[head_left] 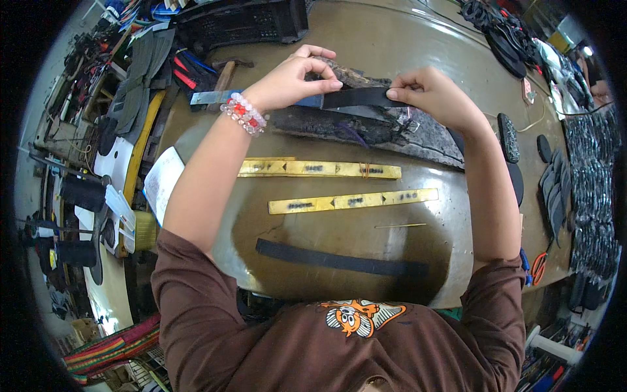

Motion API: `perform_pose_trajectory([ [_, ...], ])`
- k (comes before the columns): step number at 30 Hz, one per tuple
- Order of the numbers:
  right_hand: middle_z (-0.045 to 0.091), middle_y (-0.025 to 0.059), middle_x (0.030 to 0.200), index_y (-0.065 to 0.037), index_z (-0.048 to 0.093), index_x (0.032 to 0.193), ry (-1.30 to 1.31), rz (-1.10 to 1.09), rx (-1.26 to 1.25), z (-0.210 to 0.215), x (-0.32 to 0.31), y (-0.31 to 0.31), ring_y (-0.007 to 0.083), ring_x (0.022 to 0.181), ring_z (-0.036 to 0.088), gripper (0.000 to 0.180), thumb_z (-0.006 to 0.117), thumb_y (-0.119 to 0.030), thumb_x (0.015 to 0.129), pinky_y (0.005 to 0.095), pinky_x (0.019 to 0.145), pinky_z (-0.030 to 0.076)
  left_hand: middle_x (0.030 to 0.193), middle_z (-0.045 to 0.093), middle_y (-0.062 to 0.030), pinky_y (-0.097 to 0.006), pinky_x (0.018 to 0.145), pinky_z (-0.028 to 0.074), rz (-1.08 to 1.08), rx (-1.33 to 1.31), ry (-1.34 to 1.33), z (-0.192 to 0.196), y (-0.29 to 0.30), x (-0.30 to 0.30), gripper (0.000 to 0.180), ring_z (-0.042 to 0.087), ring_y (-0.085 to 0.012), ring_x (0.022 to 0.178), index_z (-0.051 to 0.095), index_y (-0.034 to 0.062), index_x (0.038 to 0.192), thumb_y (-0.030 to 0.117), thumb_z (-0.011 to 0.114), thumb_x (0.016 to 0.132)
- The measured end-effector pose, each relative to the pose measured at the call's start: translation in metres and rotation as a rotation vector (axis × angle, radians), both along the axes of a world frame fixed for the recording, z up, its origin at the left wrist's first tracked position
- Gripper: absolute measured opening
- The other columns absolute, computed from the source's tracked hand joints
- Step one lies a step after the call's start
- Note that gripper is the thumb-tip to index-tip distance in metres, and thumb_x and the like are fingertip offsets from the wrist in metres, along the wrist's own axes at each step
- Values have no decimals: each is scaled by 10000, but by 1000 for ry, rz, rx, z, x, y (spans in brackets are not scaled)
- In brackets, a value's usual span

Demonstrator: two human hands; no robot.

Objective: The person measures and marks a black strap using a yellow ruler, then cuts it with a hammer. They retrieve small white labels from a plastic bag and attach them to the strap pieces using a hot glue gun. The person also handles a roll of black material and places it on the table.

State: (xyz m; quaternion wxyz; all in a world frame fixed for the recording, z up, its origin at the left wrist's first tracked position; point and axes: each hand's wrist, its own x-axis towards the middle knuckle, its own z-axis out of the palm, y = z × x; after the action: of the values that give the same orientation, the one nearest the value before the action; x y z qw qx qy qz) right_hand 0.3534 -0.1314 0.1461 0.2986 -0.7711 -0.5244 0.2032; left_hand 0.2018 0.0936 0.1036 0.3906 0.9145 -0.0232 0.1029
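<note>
A black strip [359, 98] is stretched across a dark, worn block [339, 125] at the far side of the table. My right hand [431, 98] pinches its right end between thumb and fingers. Over the strip's left end, my left hand [302, 77] has thumb and index finger pressed together; what is between them, if anything, is too small to make out. Beneath the left wrist runs a narrow blue strip [308, 101], its pale end [208, 97] showing to the left. Closer to me lie yellow marked strips [353, 200] and another black strip [339, 260].
A black crate [238, 23] stands at the back. Red-handled tools [185, 73] lie left of the block, and orange-handled scissors [538, 268] at the right edge. Dark flat pieces [554, 189] and stacked wrapped goods [594, 189] line the right side. Paper [163, 183] sits at left.
</note>
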Motion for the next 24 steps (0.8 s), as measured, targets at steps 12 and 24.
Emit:
perform_pose_trajectory([
  [12,568,13,645,21,673,927,1,49,66,-15,12,18,71,599,474,236,648,-202,856,248,544,395,1368,359,-110,-400,1072,243,87,-63,42,-20,9,6,317,300,-227,1313,675,89,923,395,647,849],
  [24,589,39,639,32,678,807,-75,-170,-253,-7,59,-49,114,562,493,366,712,-332,790,296,516,404,1345,404,-20,-676,1011,130,355,229,309,-42,20,8,325,295,-273,1316,721,199,855,511,669,776],
])
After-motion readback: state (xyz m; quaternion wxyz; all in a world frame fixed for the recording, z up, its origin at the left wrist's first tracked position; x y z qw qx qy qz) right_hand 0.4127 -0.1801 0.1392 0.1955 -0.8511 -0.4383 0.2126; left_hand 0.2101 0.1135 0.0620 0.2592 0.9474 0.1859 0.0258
